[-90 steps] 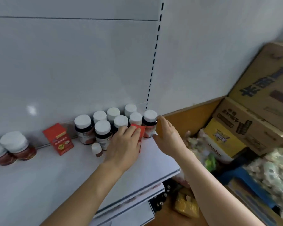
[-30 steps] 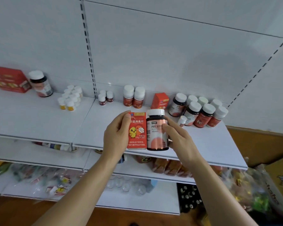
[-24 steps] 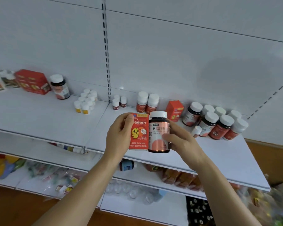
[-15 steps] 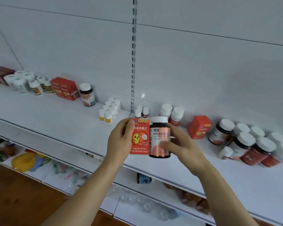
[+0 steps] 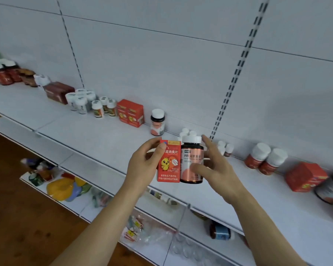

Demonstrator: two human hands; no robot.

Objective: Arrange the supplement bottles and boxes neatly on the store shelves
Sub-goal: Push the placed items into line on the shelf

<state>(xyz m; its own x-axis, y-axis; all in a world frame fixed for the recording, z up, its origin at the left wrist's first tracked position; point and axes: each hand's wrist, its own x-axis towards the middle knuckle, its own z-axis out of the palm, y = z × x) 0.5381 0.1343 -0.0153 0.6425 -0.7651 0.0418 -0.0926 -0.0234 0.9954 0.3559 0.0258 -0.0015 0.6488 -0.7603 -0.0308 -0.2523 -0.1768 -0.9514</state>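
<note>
Head camera view, looking down along white store shelves. Nearest, my left hand (image 5: pixel 142 166) was closed around a slim red box (image 5: pixel 169 162) with a yellow chick printed on it, and my right hand (image 5: pixel 217 167) gripped a dark bottle (image 5: pixel 192 162) with a white cap, thumb across its label. Box and bottle were held upright side by side, touching, above the front part of the white shelf (image 5: pixel 108 137). Behind them stood a cluster of small white-capped bottles (image 5: pixel 186 131), then a lone dark bottle (image 5: pixel 157 121) and a pair of red boxes (image 5: pixel 130 112) farther left. More bottles ran far left and right. My judgement: setting either item down among the small bottles could topple them, since they stood close together, and the smooth bottle might slip from my fingers.
</note>
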